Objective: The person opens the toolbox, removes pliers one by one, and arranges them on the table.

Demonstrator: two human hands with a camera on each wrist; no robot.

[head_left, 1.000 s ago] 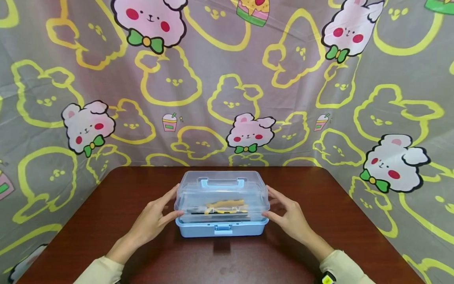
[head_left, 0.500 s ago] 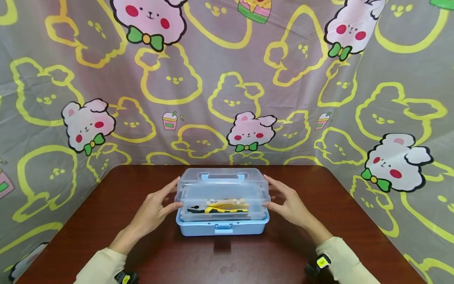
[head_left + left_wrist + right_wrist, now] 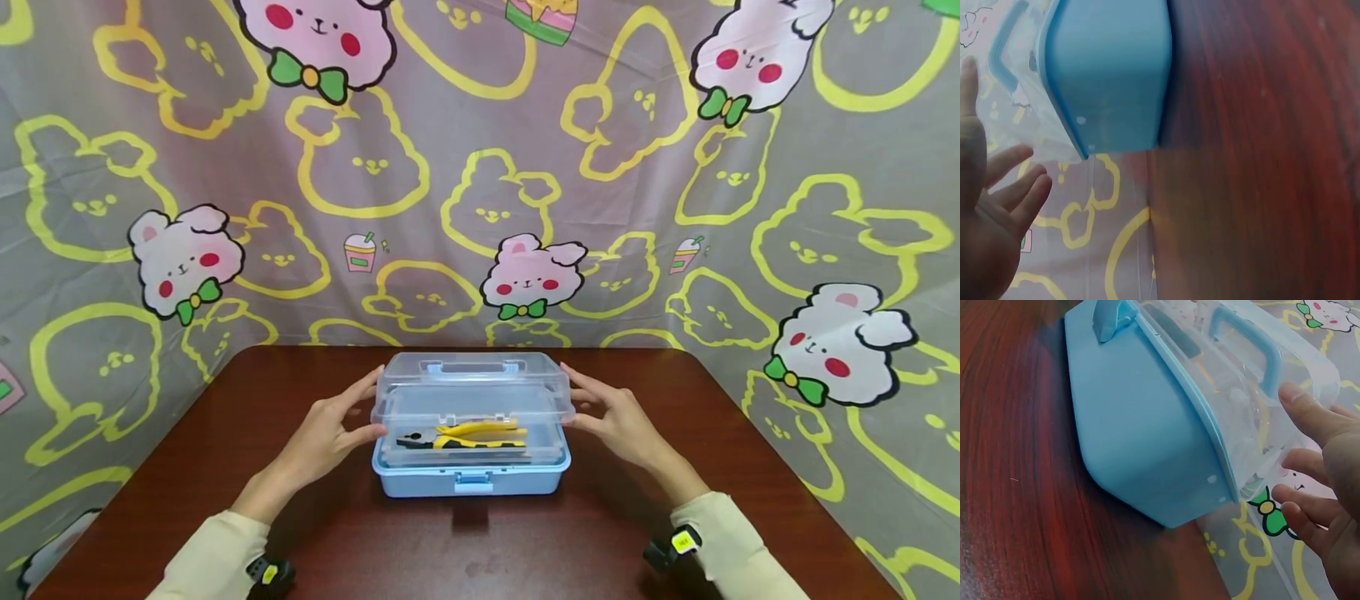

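Observation:
A light-blue toolbox [image 3: 472, 483] with a front latch stands on the table. Its clear lid [image 3: 472, 400], topped by a blue handle [image 3: 468, 369], is raised at the front and tilted back. Pliers with yellow-and-black handles [image 3: 480, 430] lie inside, below the lid's front edge. My left hand [image 3: 318, 433] touches the lid's left end, thumb at the front corner and fingers farther back. At the right end my right hand [image 3: 618, 425] does likewise. Both hands have fairly straight, spread fingers. The wrist views show the left hand [image 3: 997, 206] and right hand [image 3: 1329, 481] beside the lid.
The dark red-brown wooden table [image 3: 465, 558] extends around the box. Patterned fabric [image 3: 420, 192] with cartoon rabbits hangs behind it and along both sides. Small dark devices [image 3: 678, 546] are worn at both wrists.
Both hands have moved up with the lid, and its front edge has risen away from the base. The pliers show more plainly. The blue base has stayed in place.

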